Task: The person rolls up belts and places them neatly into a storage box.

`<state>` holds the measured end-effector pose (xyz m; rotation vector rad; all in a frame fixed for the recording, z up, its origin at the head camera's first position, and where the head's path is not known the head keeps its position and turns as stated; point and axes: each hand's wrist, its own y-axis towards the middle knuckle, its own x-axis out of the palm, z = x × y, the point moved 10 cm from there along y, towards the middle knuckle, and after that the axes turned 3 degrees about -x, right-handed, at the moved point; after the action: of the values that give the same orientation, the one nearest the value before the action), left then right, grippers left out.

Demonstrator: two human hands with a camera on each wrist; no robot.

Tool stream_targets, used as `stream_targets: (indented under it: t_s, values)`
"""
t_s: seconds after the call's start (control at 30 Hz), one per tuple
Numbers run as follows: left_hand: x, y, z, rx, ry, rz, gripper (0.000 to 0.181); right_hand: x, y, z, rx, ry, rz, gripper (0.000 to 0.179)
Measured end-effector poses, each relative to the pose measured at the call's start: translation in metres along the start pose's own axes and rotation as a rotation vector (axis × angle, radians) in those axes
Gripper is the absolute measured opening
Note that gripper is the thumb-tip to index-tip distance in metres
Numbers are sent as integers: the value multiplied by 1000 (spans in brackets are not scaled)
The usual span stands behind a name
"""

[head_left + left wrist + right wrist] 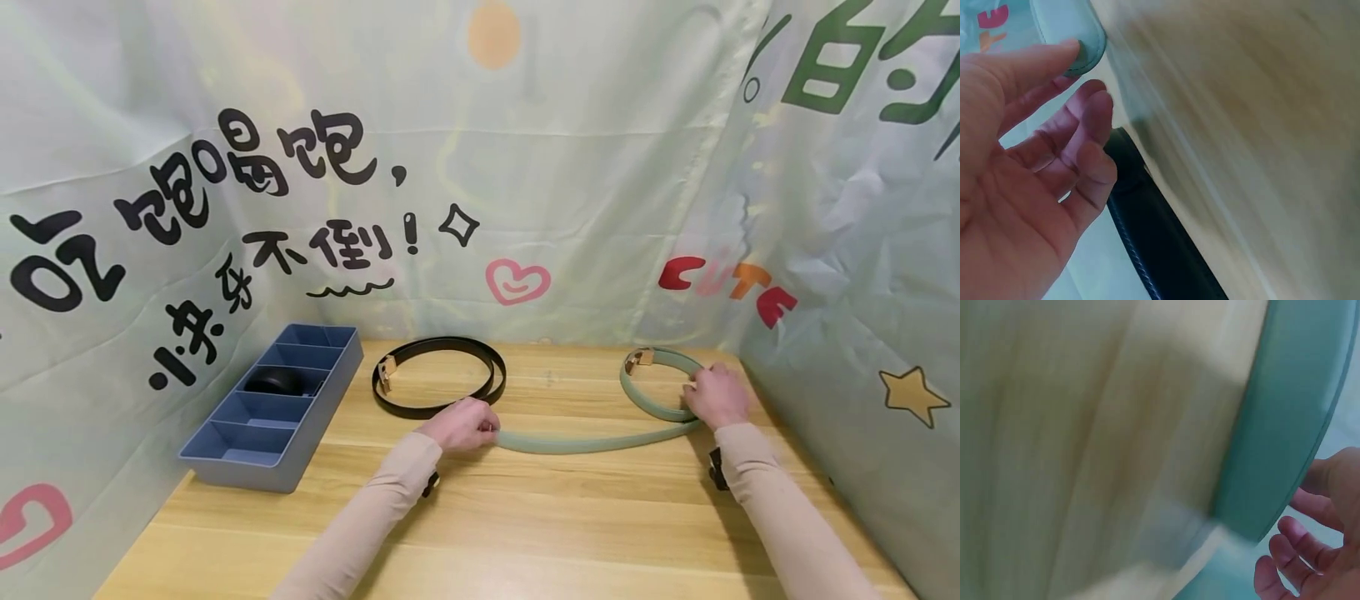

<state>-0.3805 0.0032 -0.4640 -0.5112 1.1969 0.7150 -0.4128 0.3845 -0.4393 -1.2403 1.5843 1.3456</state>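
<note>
A pale green belt [577, 443] lies partly coiled on the table, its gold-coloured buckle [642, 358] at the back of the loop. My left hand [463, 423] pinches the belt's rounded free end [1075, 31] between thumb and index finger. The other fingers of that hand are loosely bent beside a black belt [1160, 231]. My right hand [718, 395] holds the green belt at the right side of its loop. In the right wrist view, the fingertips reach behind the green strap [1285, 425] and are partly hidden.
The black belt [438, 342] lies coiled behind my left hand, with its gold-coloured buckle [386, 375] at the left. A blue divided tray [300, 467] stands at the left, a rolled black item [273, 381] in one compartment. Printed cloth [600, 208] walls the table's back and sides.
</note>
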Motion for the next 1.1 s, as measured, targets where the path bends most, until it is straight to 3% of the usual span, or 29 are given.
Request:
stream_targets:
  t_s: [0.13, 0.23, 0.3, 0.43, 0.57, 0.67, 0.8, 1.1]
  values:
    - [1, 3, 3, -20, -10, -14, 14, 2, 1, -54, -175, -15, 53, 19]
    - [2, 5, 5, -35, -17, -15, 12, 9, -4, -103, -313, 21, 33, 13]
    - [2, 6, 6, -42, -17, -13, 9, 17, -10, -136, -396, 103, -38, 13]
    - [3, 7, 5, -62, -37, -7, 6, 40, -31, -192, -509, 268, -288, 21]
    - [2, 8, 5, -78, -50, 9, 6, 54, -53, -235, -634, 332, -462, 22]
    - [1, 9, 5, -88, -51, 21, 6, 58, -62, -257, -722, 308, -470, 16]
    - [2, 9, 3, -126, -58, 47, 7, 58, -67, -275, -802, 273, -401, 4]
    - [-8, 3, 3, -245, -111, 201, 4, 56, -70, -279, -819, 288, -307, 24]
